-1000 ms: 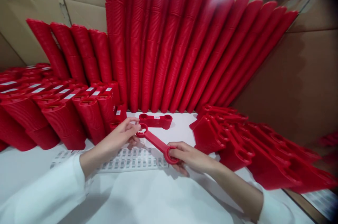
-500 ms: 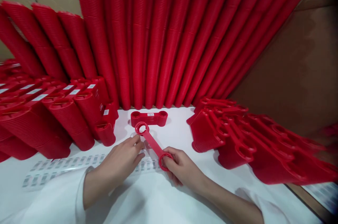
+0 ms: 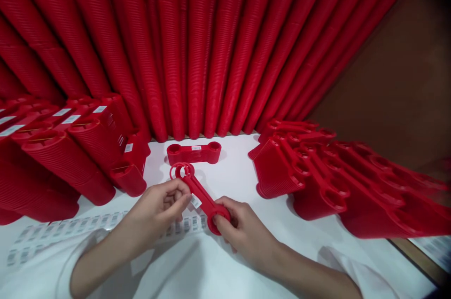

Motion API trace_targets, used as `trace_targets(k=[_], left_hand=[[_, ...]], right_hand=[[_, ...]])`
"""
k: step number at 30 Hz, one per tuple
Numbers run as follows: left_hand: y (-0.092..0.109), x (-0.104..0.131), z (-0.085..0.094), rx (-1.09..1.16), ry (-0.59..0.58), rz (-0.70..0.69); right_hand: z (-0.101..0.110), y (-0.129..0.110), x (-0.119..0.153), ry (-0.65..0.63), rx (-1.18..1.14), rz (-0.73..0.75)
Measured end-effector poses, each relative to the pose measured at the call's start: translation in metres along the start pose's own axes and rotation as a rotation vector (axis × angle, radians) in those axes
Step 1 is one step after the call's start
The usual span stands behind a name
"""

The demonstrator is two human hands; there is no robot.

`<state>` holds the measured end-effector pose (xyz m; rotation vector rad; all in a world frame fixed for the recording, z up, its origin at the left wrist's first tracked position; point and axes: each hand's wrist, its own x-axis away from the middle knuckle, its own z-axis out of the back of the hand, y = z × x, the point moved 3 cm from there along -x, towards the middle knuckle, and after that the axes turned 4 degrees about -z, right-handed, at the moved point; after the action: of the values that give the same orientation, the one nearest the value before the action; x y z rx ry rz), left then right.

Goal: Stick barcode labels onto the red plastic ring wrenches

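A red plastic bar with a ring at each end is held at a slant over the white table. My right hand grips its near ring, thumb pressed on the ring. My left hand is closed in a pinch at a small white barcode label, which lies against the bar's middle. How far the label is stuck down I cannot tell. A second ring outline shows beside the bar's far ring. Just beyond stands a short stack of the same red bars with a label on it. Under my left hand lies a sheet of barcode labels.
Tall columns of nested red parts lean along the back. Labelled red stacks crowd the left side. More red stacks stand on the right, near a brown cardboard wall. White table shows between them.
My left hand has closed its fingers by the bar's middle, and a white label now shows there. The right hand keeps its grip on the near ring. The view has shifted slightly.
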<state>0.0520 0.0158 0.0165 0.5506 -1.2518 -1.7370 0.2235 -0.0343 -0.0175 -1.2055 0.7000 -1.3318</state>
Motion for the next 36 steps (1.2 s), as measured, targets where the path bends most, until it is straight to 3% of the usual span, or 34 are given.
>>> trace_targets(k=[8, 16, 20, 27, 30, 36], left_hand=[[-0.009, -0.006, -0.005, 0.143, -0.028, 0.027], [-0.003, -0.004, -0.007, 0.057, -0.008, 0.024], [0.000, 0.001, -0.009, -0.169, 0.065, -0.069], [0.010, 0.010, -0.009, -0.850, 0.383, -0.554], [0.009, 0.005, 0.002, -0.965, 0.510, -0.576], [0.005, -0.004, 0.026, -0.963, 0.395, -0.466]], right_hand=[[-0.001, -0.003, 0.005, 0.002, 0.030, -0.002], [-0.001, -0.005, 0.007, -0.004, 0.038, 0.019], [-0.002, -0.004, 0.007, -0.008, 0.015, 0.040], [-0.005, -0.005, 0.010, -0.052, -0.003, 0.061], [-0.006, -0.006, 0.011, -0.064, -0.033, 0.060], [-0.006, -0.004, 0.010, -0.082, -0.058, 0.029]])
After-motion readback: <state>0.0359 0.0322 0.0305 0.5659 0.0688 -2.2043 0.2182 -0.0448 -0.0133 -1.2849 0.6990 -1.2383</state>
